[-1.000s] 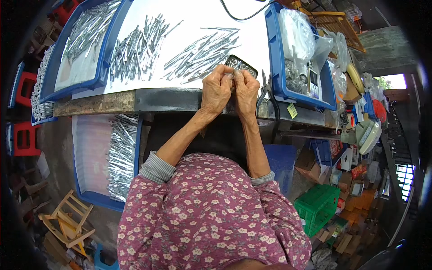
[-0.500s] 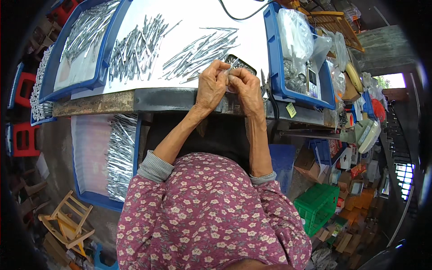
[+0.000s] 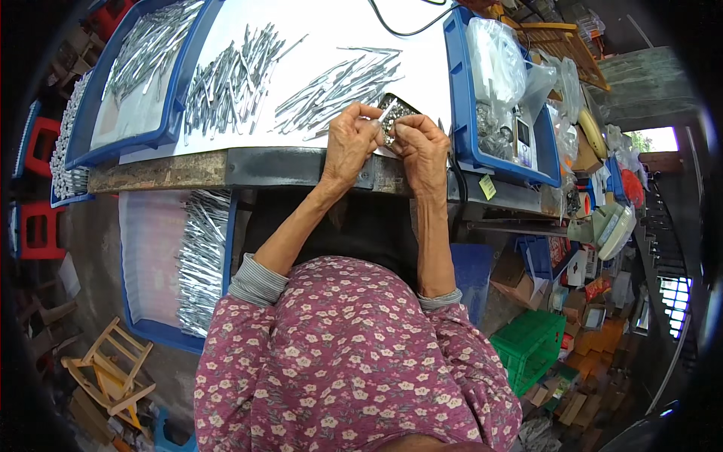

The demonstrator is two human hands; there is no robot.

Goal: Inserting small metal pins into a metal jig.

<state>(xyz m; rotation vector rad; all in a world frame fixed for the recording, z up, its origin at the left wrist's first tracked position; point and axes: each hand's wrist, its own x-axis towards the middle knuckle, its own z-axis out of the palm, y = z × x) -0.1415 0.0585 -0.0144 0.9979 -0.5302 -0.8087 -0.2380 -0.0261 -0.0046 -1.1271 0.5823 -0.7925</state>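
My left hand (image 3: pixel 352 147) is closed in a pinch on a slim silvery metal strip (image 3: pixel 388 113), whose end points up and right. My right hand (image 3: pixel 425 151) has its thumb and fingertips pressed together, a little to the right of the left one. Whatever it pinches is too small to make out. Both hands are over the table's front edge, by a small dark tray (image 3: pixel 404 99) of tiny shiny metal pieces (image 3: pixel 401 111), which the right hand partly covers. Just left of the hands lies a loose pile of similar strips (image 3: pixel 331 92) on white sheeting.
A second strip pile (image 3: pixel 235 89) lies farther left, beside a blue bin (image 3: pixel 175 113) of strips. Another blue bin (image 3: pixel 456 83) at right holds plastic bags. Below the table stands a blue tray (image 3: pixel 154 330) of strips. A black cable (image 3: pixel 407 32) curves at the back.
My hands have moved apart; the right one has shifted slightly right and down. The strip's end and more of the small tray's contents now show between them.
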